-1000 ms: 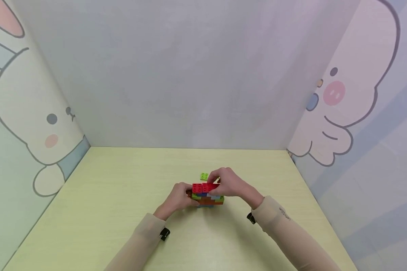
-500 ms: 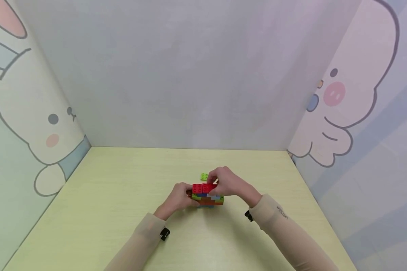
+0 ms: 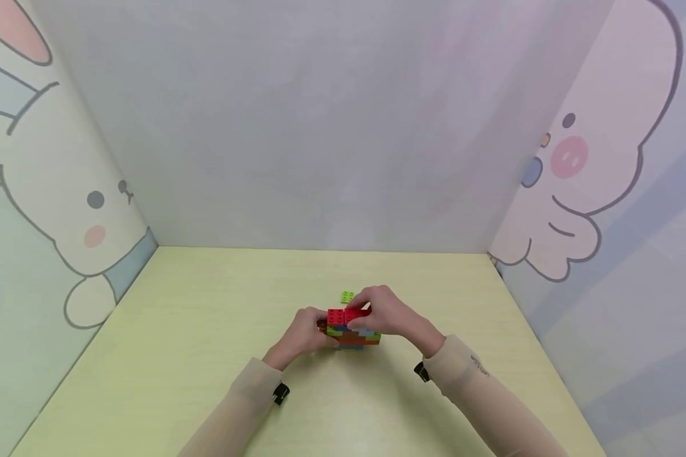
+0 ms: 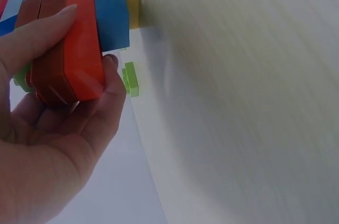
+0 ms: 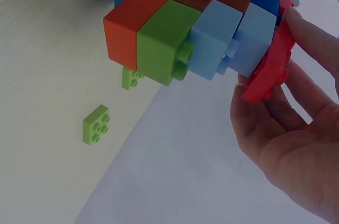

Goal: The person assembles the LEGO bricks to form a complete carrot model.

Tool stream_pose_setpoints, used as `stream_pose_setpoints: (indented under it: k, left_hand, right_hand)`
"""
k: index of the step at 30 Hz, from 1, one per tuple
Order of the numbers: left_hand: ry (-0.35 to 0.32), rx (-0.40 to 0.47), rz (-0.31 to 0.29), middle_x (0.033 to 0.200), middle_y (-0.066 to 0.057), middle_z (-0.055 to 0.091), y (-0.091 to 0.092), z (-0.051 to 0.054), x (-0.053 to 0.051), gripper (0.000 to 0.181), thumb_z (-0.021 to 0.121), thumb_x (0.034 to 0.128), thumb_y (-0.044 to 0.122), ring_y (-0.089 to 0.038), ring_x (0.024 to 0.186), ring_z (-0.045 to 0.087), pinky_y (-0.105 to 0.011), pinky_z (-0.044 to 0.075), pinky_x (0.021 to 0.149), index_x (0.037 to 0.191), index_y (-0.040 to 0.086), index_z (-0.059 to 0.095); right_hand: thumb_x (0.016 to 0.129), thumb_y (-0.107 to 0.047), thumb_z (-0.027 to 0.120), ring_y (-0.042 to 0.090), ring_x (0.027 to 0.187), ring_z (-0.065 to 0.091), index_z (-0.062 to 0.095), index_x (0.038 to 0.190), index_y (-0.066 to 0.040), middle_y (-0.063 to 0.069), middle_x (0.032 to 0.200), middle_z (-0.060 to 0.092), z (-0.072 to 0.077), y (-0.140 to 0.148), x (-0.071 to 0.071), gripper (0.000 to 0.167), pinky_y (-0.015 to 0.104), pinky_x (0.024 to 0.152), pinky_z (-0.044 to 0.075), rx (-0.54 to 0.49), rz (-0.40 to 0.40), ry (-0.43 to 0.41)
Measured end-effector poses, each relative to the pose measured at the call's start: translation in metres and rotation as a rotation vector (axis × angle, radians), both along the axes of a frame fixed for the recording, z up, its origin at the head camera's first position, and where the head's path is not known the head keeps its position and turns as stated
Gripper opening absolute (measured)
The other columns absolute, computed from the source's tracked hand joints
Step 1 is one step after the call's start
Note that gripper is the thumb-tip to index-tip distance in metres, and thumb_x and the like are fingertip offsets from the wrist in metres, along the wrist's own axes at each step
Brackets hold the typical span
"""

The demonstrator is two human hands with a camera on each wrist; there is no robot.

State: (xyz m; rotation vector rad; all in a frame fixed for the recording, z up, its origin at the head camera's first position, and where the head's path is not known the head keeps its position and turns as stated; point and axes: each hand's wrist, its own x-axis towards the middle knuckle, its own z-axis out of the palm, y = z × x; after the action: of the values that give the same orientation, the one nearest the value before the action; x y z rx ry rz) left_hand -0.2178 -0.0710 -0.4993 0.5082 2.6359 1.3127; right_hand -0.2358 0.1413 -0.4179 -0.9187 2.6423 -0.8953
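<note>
My left hand grips the left end of a built block of toy building bricks, low over the table. In the left wrist view its thumb lies across brown and orange-red bricks, with fingers curled behind. My right hand pinches a thin red brick at the top right between thumb and fingers. From the right wrist, that red brick looks slightly tilted against the light blue bricks; whether it is fully seated I cannot tell. Another red brick sits on the top left.
Two loose light green bricks lie on the pale yellow table behind the block: one nearer brick and one partly hidden brick. Grey and cartoon-printed walls enclose the table's back and sides.
My right hand has shifted slightly left along the red brick's top. The left hand keeps its grip on the block. The head view has turned a little.
</note>
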Motion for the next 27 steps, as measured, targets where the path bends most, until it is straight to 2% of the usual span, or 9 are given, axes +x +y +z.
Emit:
stream_pose_setpoints:
  k: [11,20,27]
  left_hand:
    - [-0.019,0.004,-0.003,0.092,0.003,0.069,-0.0014,-0.0011,-0.0024,0.036,0.088,0.0681,0.015,-0.013,0.083,0.062,-0.035,0.052,0.078,0.101,0.010,0.073]
    - [-0.010,0.002,-0.014,0.092,0.003,0.069,-0.0006,0.0011,-0.0020,0.037,0.088,0.0685,0.015,-0.014,0.083,0.062,-0.035,0.051,0.078,0.102,0.011,0.073]
    - [-0.024,-0.017,0.003,0.094,0.003,0.068,0.0008,0.0021,-0.0008,0.038,0.088,0.0687,0.016,-0.015,0.086,0.060,-0.035,0.051,0.079,0.103,0.012,0.073]
  right_hand:
    - [0.078,-0.021,0.081,0.009,0.079,0.056,0.075,0.096,-0.011,-0.006,0.090,0.064,-0.0002,-0.0049,0.0015,0.021,0.023,0.064,0.049,0.026,0.044,0.093]
    - [0.079,-0.024,0.080,0.009,0.079,0.057,0.075,0.099,-0.011,-0.006,0.091,0.065,-0.0026,-0.0014,0.0016,0.024,0.024,0.065,0.048,0.015,0.039,0.087]
    - [0.078,-0.026,0.081,0.007,0.080,0.056,0.074,0.103,-0.012,-0.009,0.092,0.065,-0.0087,0.0016,0.0026,0.029,0.023,0.066,0.049,0.002,0.015,0.072]
